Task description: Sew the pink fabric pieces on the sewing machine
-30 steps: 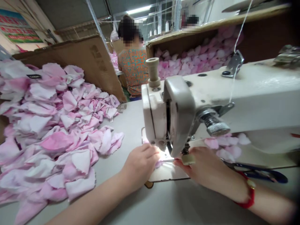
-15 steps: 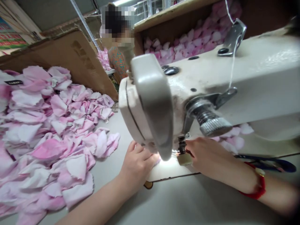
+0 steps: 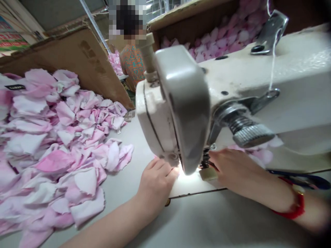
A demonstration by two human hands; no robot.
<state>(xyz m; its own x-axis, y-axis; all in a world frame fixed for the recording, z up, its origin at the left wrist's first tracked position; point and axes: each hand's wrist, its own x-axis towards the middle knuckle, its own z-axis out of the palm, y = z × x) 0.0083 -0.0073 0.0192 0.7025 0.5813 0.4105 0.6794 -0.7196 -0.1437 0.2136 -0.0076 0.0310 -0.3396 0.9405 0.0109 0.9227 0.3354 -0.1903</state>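
At a glossy white sewing machine, a bare left hand and bare right hand curl either side of bright light; their grip cannot be told. Pink-and-white fabric pieces lie heaped on the grey tabletop, at left.

The heaped cloth pieces mix soft pink with white, one a deeper pink; the label among them is black with pale lettering. The sewing machine is creamy white, its front guard glossy grey, its thread white. The table is pale grey, the cardboard brown, the wristband red. A co-worker's shirt carries a turquoise pattern on orange.
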